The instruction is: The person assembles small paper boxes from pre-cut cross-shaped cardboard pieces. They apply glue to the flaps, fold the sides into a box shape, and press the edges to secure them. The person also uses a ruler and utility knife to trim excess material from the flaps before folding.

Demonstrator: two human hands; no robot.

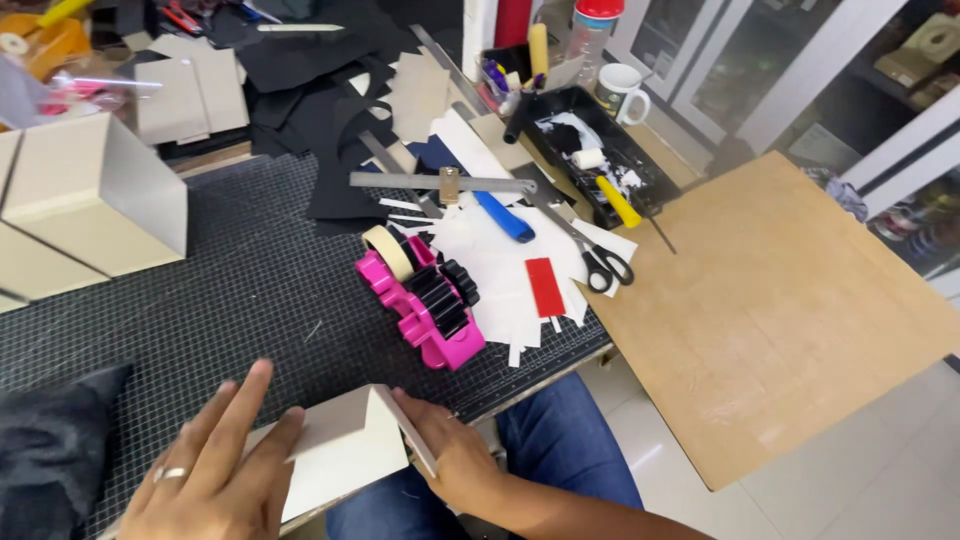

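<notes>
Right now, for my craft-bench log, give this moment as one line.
left hand: flat on grey card piece | right hand: holds its raised flap | pink tape dispenser: just beyond, on cutting mat

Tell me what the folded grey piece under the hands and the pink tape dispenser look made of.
Folded grey piece: likely matte greyboard or thick card; flat, dull faces, crisp fold, thick cut edge.
Pink tape dispenser: apparently moulded plastic; glossy, uniform colour, with a black ribbed part on top.

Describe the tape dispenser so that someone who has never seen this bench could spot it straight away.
Start from the black gridded cutting mat that covers the bench. Near its front edge, just beyond the hands folding a pale card piece, sits the tape dispenser. It is the only bright pink thing there, with black toothed wheels and a roll of cream tape at its far end.
</notes>
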